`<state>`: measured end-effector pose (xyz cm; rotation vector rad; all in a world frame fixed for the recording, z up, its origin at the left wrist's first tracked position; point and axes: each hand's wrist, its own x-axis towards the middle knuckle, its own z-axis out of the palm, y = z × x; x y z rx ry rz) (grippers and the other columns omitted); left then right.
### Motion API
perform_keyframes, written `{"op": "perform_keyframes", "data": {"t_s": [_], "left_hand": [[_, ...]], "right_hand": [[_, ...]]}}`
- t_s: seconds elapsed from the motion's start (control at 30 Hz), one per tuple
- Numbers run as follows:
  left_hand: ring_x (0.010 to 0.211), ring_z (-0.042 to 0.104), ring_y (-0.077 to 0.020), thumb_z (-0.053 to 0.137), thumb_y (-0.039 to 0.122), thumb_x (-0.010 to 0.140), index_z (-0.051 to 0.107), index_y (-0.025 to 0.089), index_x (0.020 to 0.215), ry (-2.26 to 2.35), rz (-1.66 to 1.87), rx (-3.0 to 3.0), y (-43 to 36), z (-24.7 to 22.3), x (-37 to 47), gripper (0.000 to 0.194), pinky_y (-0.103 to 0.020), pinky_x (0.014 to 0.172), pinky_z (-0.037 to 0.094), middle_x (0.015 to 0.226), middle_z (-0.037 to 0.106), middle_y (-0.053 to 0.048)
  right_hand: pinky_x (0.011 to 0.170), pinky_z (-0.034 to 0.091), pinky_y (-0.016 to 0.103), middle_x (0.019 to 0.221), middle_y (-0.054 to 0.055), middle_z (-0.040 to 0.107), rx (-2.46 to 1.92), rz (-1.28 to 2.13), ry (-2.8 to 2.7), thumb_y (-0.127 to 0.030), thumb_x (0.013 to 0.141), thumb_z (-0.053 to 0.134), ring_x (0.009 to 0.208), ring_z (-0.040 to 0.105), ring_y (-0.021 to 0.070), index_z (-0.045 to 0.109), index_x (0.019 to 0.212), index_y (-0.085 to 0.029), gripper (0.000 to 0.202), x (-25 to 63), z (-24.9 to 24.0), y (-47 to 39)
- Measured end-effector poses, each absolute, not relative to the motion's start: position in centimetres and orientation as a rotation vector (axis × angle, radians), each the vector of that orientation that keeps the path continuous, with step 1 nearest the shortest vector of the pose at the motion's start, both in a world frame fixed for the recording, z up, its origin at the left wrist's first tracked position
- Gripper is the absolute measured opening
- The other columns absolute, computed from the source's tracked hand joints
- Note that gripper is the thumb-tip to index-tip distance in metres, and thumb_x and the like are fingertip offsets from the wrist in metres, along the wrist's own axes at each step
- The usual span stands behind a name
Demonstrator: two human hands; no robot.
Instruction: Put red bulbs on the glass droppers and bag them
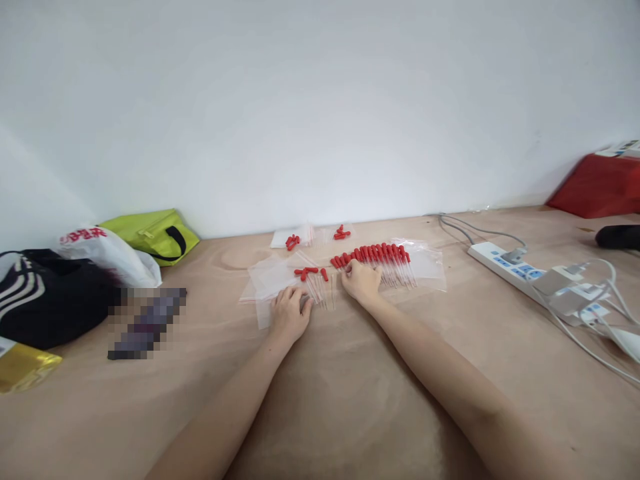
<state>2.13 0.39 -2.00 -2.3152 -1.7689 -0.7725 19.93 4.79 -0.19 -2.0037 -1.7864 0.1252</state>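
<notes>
A row of glass droppers with red rubber bulbs (383, 253) lies side by side on clear plastic bags. My right hand (361, 280) is at the row's left end, its fingers bent and closed; what they grip is hidden. My left hand (291, 312) rests on flat clear zip bags (265, 280), fingers laid out and thumb apart. Just beyond its fingertips lie bare thin glass tubes (316, 288) and a few loose red bulbs (306, 272). One single tube (333, 292) lies between the two hands.
Farther back, small bags hold more red bulbs (342, 233). A white power strip (520, 273) with plugs and cables is on the right, a red bag (597, 185) behind it. At left are a lime pouch (155, 233), a white plastic bag (113, 257) and a black bag (60, 300).
</notes>
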Motion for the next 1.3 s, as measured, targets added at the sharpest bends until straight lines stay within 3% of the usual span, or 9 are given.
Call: {"op": "perform_keyframes", "data": {"t_s": [0.2,0.37,0.57,0.73,0.87,1.07,1.3], "left_hand": [[0.088,0.052,-0.0267,0.055,0.026,0.078,0.061,0.019,0.086,-1.793,-0.807,-2.273,1.7,-0.7,3.1,0.012,-0.038,0.072,0.038,0.091,0.060,-0.008],[0.094,0.047,-0.0275,0.050,0.019,0.081,0.063,0.022,0.097,-1.669,-0.618,-2.415,5.8,0.8,4.5,0.021,-0.039,0.075,0.035,0.096,0.057,-0.009],[0.094,0.049,-0.0244,0.057,0.011,0.075,0.068,0.028,0.081,-1.516,-0.416,-2.698,9.9,1.3,4.7,0.022,-0.038,0.079,0.032,0.090,0.058,-0.004],[0.092,0.051,-0.0245,0.063,0.012,0.070,0.065,0.024,0.071,-1.462,-0.441,-2.770,11.1,1.7,4.7,0.013,-0.043,0.085,0.030,0.083,0.061,-0.002],[0.095,0.051,-0.0225,0.056,0.014,0.076,0.061,0.020,0.081,-1.426,-0.568,-2.768,8.8,2.4,4.9,0.009,-0.038,0.084,0.036,0.090,0.060,-0.005],[0.072,0.054,-0.0159,0.047,0.015,0.080,0.054,0.017,0.082,-1.337,-0.870,-2.934,-0.2,0.5,4.4,0.008,-0.028,0.067,0.044,0.077,0.057,-0.003],[0.079,0.055,-0.0164,0.049,0.022,0.082,0.062,0.018,0.093,-1.424,-0.924,-2.944,-3.0,-1.3,4.7,0.018,-0.028,0.072,0.045,0.086,0.057,-0.005]], "right_hand": [[0.082,0.023,0.042,0.072,0.009,0.066,-1.982,0.168,-2.000,-0.041,0.078,0.044,0.072,0.059,0.0216,0.063,0.073,-0.017,0.031,18.7,0.6,3.1],[0.081,0.025,0.042,0.076,0.012,0.066,-2.009,0.147,-2.109,-0.036,0.079,0.044,0.073,0.059,0.0221,0.064,0.079,-0.013,0.030,18.7,0.5,1.8],[0.074,0.026,0.039,0.078,0.011,0.065,-1.896,0.039,-2.176,-0.035,0.081,0.040,0.077,0.058,0.0236,0.058,0.079,-0.014,0.028,21.3,-0.6,-0.5],[0.068,0.025,0.033,0.080,0.008,0.064,-1.743,-0.062,-2.183,-0.031,0.083,0.039,0.074,0.056,0.0201,0.053,0.077,-0.016,0.022,23.3,-1.7,-2.5],[0.066,0.024,0.032,0.078,0.006,0.063,-1.673,-0.076,-2.175,-0.029,0.083,0.040,0.074,0.055,0.0193,0.052,0.076,-0.017,0.018,24.3,-2.2,-3.2],[0.065,0.026,0.030,0.079,0.005,0.062,-1.613,0.025,-2.135,-0.024,0.085,0.039,0.074,0.054,0.0184,0.049,0.078,-0.017,0.015,25.2,-2.6,-3.2],[0.067,0.031,0.029,0.082,0.005,0.061,-1.416,0.185,-2.099,-0.021,0.086,0.039,0.076,0.053,0.0169,0.051,0.081,-0.017,0.014,25.4,-3.2,-3.0]]}}
